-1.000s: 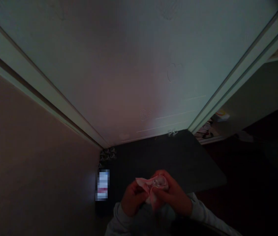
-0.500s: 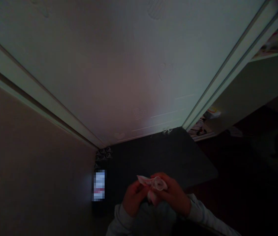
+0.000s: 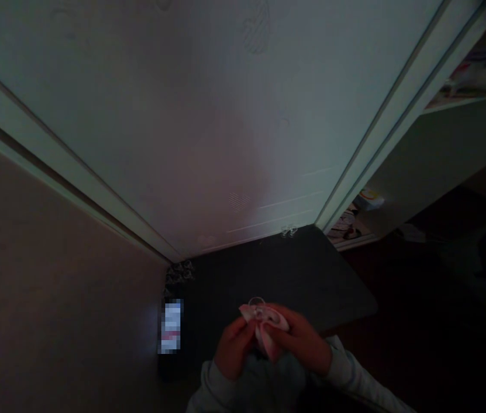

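Note:
Close to my body, above the dark table (image 3: pixel 243 264), my two hands meet around a pink cloth (image 3: pixel 269 346). My left hand (image 3: pixel 233 348) pinches the cloth's left side. My right hand (image 3: pixel 307 343) grips its right side, thumb on top. In the folds between them sits a small clear object with a round rim (image 3: pixel 257 301); the rim pokes out above the cloth. Its exact kind is too dim to make out.
A lit, pixelated screen (image 3: pixel 170 327) lies at the table's left edge. Several small clear items (image 3: pixel 180 271) sit in the back left corner, with more clear pieces (image 3: pixel 289 230) along the back. A pale panel (image 3: pixel 208 143) rises behind; open shelves (image 3: pixel 466 103) stand at right.
The clear object has shifted left and tilted, its round rim now toward the far side. The cloth is gathered more around it. The view has moved slightly.

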The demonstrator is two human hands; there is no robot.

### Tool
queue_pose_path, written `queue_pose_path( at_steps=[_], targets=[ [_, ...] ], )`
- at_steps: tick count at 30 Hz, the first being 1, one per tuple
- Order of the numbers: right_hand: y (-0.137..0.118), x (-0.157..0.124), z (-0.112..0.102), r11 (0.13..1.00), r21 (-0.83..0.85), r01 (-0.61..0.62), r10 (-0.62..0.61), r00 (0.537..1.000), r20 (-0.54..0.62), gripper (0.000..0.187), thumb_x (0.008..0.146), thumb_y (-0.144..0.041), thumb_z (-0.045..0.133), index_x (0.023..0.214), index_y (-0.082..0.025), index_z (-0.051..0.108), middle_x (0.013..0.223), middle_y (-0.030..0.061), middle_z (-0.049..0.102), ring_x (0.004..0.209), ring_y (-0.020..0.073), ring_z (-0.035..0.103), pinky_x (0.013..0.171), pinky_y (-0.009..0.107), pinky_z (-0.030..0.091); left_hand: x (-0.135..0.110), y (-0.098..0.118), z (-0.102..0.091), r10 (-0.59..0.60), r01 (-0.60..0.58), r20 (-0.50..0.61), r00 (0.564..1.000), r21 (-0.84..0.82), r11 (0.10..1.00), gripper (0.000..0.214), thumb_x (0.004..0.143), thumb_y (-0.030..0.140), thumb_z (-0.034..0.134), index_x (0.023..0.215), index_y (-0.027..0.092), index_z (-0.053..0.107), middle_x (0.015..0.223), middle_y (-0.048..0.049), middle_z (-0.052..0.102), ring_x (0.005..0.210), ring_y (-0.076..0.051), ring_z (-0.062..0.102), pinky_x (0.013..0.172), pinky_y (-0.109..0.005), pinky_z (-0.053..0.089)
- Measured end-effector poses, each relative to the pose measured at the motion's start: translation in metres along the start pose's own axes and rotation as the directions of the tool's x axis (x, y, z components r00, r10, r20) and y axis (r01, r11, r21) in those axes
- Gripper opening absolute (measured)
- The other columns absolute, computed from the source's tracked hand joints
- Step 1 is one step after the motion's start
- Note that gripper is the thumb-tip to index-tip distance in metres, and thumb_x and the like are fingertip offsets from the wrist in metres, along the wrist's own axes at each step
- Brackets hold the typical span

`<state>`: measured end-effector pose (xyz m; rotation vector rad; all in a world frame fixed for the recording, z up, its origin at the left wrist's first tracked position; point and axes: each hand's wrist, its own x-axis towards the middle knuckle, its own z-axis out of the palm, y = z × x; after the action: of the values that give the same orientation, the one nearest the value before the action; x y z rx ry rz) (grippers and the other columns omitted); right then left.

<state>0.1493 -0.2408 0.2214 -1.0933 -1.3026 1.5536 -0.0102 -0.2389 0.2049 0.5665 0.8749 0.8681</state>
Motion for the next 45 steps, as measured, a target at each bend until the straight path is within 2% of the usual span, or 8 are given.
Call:
queue_pose_path(
  at_steps=[8, 13, 16, 22, 27, 36, 39, 45],
  targets=[
    [-0.003, 0.013, -0.010, 0.997, 0.079, 0.024, -0.030, 0.997, 0.075, 0.040, 0.078, -0.036, 0.061, 0.113, -0.018, 0.058, 0.113, 0.0112, 0.063, 0.104, 0.0261, 0.057, 0.093, 0.045, 0.039, 0.008, 0.010, 0.001, 0.047, -0.047, 0.002, 0.999, 0.035, 0.998, 0.030, 0.071, 0.034, 0.070, 0.093, 0.014, 0.070, 0.088, -0.0096, 0.073, 0.082, -0.022, 0.065, 0.078, -0.032, 0.046],
    [0.000, 0.026, -0.011, 0.957, 0.272, -0.103, 0.076, 0.991, 0.107, 0.041, 0.067, -0.038, 0.071, 0.101, -0.016, 0.061, 0.095, 0.0081, 0.066, 0.085, 0.0224, 0.061, 0.079, 0.038, 0.045, -0.001, 0.024, 0.004, 0.101, -0.129, 0.137, 0.985, 0.215, 0.968, 0.032, 0.075, 0.031, 0.067, 0.104, 0.017, 0.065, 0.100, -0.0092, 0.071, 0.092, -0.023, 0.064, 0.083, -0.033, 0.045],
    [0.001, 0.032, -0.009, 0.922, 0.356, -0.151, 0.121, 0.987, 0.107, 0.042, 0.060, -0.034, 0.077, 0.094, -0.016, 0.061, 0.087, 0.0052, 0.066, 0.077, 0.0190, 0.061, 0.074, 0.034, 0.045, -0.005, 0.030, 0.009, 0.131, -0.164, 0.126, 0.983, 0.303, 0.939, 0.032, 0.074, 0.031, 0.067, 0.103, 0.018, 0.064, 0.095, -0.0077, 0.072, 0.088, -0.023, 0.065, 0.080, -0.032, 0.047],
    [-0.011, 0.041, 0.000, 0.893, 0.414, -0.178, 0.153, 0.984, 0.093, 0.040, 0.060, -0.035, 0.076, 0.090, -0.016, 0.059, 0.078, 0.0022, 0.063, 0.069, 0.0161, 0.058, 0.068, 0.030, 0.045, -0.007, 0.038, 0.011, 0.337, -0.243, -0.010, 0.941, 0.673, 0.699, 0.016, 0.074, 0.021, 0.057, 0.084, 0.018, 0.069, 0.081, -0.0043, 0.072, 0.077, -0.020, 0.064, 0.070, -0.028, 0.048],
    [-0.017, 0.048, 0.009, 0.907, 0.380, -0.184, 0.178, 0.983, 0.050, 0.032, 0.061, -0.034, 0.074, 0.082, -0.015, 0.058, 0.070, -0.0010, 0.060, 0.062, 0.0129, 0.054, 0.061, 0.026, 0.042, -0.006, 0.046, 0.013, 0.528, -0.284, -0.044, 0.848, 0.803, 0.524, 0.009, 0.067, 0.016, 0.056, 0.066, 0.018, 0.065, 0.060, 0.0000, 0.063, 0.057, -0.016, 0.057, 0.055, -0.024, 0.044],
    [-0.027, 0.055, 0.006, 0.989, 0.126, -0.075, 0.089, 0.990, -0.110, 0.020, 0.069, -0.029, 0.065, 0.082, -0.016, 0.058, 0.074, 0.0008, 0.060, 0.066, 0.0150, 0.055, 0.062, 0.028, 0.044, 0.000, 0.051, 0.018, 0.496, -0.320, -0.006, 0.869, 0.757, 0.569, 0.011, 0.074, 0.017, 0.054, 0.082, 0.018, 0.062, 0.071, -0.0002, 0.062, 0.067, -0.017, 0.057, 0.063, -0.025, 0.044],
    [-0.022, 0.057, 0.003, 0.993, 0.091, -0.081, 0.089, 0.991, -0.096, 0.022, 0.072, -0.033, 0.062, 0.085, -0.016, 0.058, 0.078, 0.0028, 0.062, 0.069, 0.0165, 0.057, 0.066, 0.030, 0.046, 0.004, 0.052, 0.015, 0.486, -0.346, 0.022, 0.874, 0.730, 0.589, 0.013, 0.075, 0.019, 0.056, 0.086, 0.018, 0.062, 0.077, -0.0020, 0.062, 0.073, -0.018, 0.058, 0.067, -0.027, 0.045],
    [-0.017, 0.059, 0.007, 0.999, -0.050, -0.022, 0.021, 1.000, -0.016, 0.020, 0.076, -0.034, 0.060, 0.085, -0.016, 0.058, 0.077, 0.0021, 0.061, 0.070, 0.0163, 0.056, 0.066, 0.029, 0.045, 0.008, 0.056, 0.002, 0.604, -0.405, -0.026, 0.797, 0.719, 0.565, 0.025, 0.076, 0.023, 0.055, 0.101, 0.018, 0.057, 0.094, -0.0056, 0.053, 0.085, -0.020, 0.053, 0.075, -0.030, 0.043]
  ],
)
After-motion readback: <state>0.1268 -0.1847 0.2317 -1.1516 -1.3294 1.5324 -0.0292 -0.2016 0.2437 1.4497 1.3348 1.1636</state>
